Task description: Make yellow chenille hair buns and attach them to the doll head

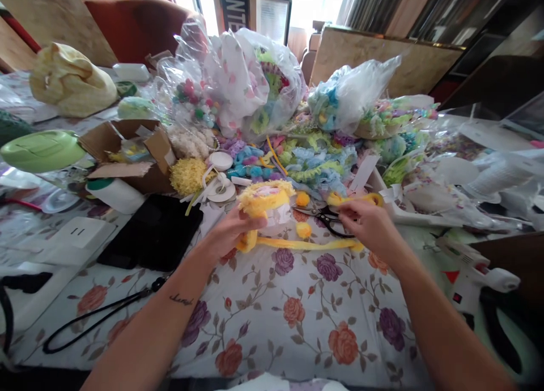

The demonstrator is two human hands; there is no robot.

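My left hand [233, 230] is closed on a round yellow fuzzy-rimmed piece [272, 201] with a whitish side. A yellow ribbon [306, 244] lies across the flowered cloth from below that hand toward the right. Over the black-handled scissors [325, 216], my right hand [361, 218] has its fingers pinched together at a yellow strip [363, 198]; whether it grips the strip or a scissor handle is hard to make out. Two small yellow pompoms [303, 230] sit between the hands, left of and below the scissor blades.
Behind the hands lie heaped colourful trims [314, 158] and plastic bags [276, 85]. To the left are a black tablet [148, 232], a cardboard box [127, 153], a white bottle [115, 195] and a black cord loop [102, 317]. A white glue gun [471, 272] stands at the right.
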